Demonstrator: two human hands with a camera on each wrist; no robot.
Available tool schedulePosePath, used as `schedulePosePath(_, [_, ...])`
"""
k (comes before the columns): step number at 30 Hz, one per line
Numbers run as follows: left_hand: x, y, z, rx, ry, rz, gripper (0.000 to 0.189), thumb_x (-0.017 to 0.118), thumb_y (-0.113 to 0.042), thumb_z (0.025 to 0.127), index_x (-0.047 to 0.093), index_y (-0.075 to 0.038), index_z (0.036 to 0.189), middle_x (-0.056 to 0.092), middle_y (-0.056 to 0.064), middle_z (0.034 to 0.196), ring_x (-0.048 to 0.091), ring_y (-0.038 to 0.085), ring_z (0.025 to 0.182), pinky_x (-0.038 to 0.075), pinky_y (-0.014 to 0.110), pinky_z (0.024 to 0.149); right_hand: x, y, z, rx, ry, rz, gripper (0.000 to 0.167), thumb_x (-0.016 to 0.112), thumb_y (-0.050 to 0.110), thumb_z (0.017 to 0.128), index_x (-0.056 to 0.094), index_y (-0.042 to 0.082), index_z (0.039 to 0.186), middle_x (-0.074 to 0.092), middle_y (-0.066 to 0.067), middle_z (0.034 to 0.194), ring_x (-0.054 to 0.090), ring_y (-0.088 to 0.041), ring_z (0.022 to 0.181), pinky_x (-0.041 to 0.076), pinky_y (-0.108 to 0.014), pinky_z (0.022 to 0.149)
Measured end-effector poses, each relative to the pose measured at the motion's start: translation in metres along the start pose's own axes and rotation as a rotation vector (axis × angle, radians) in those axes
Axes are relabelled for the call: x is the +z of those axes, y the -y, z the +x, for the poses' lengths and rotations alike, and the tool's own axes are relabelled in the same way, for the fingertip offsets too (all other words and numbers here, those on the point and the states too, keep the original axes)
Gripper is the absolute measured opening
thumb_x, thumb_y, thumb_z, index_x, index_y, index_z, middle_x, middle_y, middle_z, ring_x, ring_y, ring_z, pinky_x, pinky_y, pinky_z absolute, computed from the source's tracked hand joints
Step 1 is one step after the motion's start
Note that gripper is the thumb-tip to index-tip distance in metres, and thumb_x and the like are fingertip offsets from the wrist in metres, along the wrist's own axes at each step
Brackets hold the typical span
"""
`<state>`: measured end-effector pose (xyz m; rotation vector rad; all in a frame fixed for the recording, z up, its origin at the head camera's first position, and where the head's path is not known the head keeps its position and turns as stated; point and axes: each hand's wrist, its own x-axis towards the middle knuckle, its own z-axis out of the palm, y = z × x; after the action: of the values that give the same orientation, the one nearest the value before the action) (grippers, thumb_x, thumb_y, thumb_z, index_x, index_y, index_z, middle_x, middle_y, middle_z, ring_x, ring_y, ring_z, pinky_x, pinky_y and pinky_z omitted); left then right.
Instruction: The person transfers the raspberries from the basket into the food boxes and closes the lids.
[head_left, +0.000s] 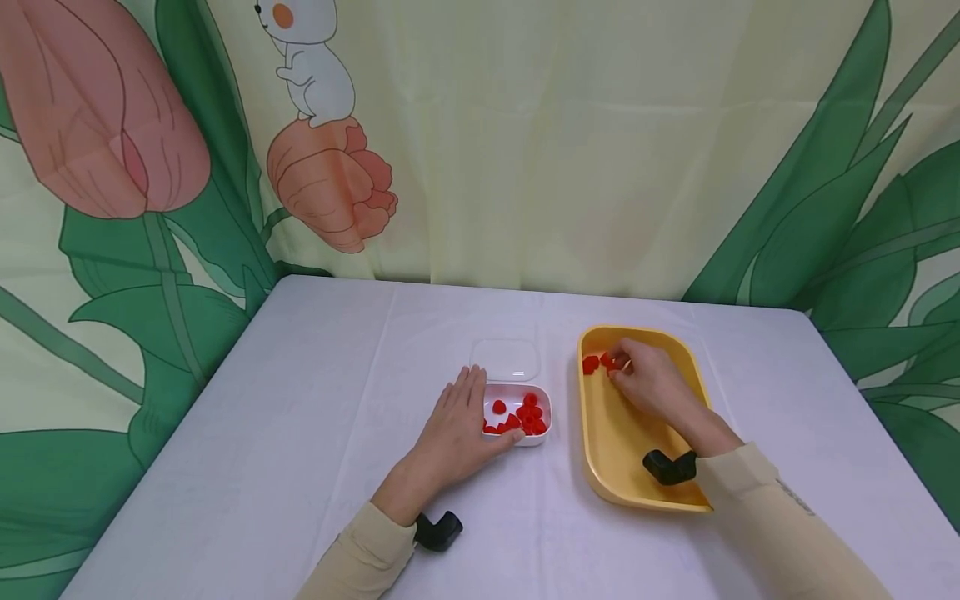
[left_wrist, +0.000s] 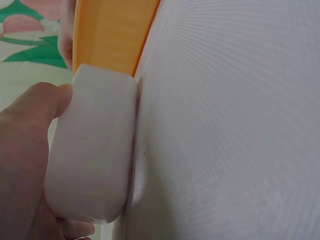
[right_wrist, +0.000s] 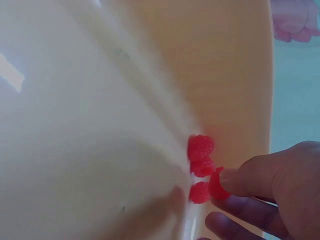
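Observation:
My left hand (head_left: pixel 453 433) rests against a small white box (head_left: pixel 536 440), its fingers straight along the left side and its thumb on the front rim. Several red raspberries (head_left: pixel 529 413) lie in the box, mostly toward its right and front. My right hand (head_left: pixel 652 385) is inside the far end of a yellow tray (head_left: pixel 618 454). Between its thumb and index finger it pinches a raspberry (right_wrist: pixel 218 184), best seen in the right wrist view. More raspberries (right_wrist: pixel 200 147) sit beside those fingertips, along the tray's wall.
A clear plastic lid (head_left: pixel 506 360) lies just behind the white box. The tray stands to the right of the box, with a gap of tablecloth (head_left: pixel 300 433) between them. A patterned curtain (head_left: pixel 540 167) hangs behind the table. Each wrist wears a black camera mount (head_left: pixel 438 531).

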<state>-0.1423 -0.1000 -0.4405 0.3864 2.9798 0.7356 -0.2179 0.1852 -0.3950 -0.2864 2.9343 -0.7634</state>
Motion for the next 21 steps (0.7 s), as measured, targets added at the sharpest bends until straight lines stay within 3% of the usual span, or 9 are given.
schedulePosePath(14, [0.000, 0.000, 0.001, -0.003, -0.009, -0.002, 0.104, 0.071, -0.056, 0.079, 0.024, -0.005, 0.156, 0.028, 0.015, 0.162, 0.022, 0.035, 0.151, 0.027, 0.055, 0.120, -0.002, 0.019, -0.010, -0.054, -0.012, 0.022, 0.026, 0.065, 0.005, 0.091, 0.063, 0.002, 0.117, 0.069, -0.013, 0.107, 0.060, -0.028, 0.097, 0.057, -0.042, 0.085])
schedulePosePath(21, [0.000, 0.000, 0.001, -0.001, -0.009, 0.000, 0.103, 0.071, -0.056, 0.079, 0.024, -0.005, 0.156, 0.028, 0.015, 0.162, 0.022, 0.035, 0.151, 0.027, 0.055, 0.120, -0.004, 0.028, -0.015, -0.101, -0.040, 0.031, 0.020, 0.062, 0.006, 0.092, 0.065, 0.005, 0.112, 0.071, -0.008, 0.102, 0.060, -0.026, 0.097, 0.056, -0.042, 0.084])
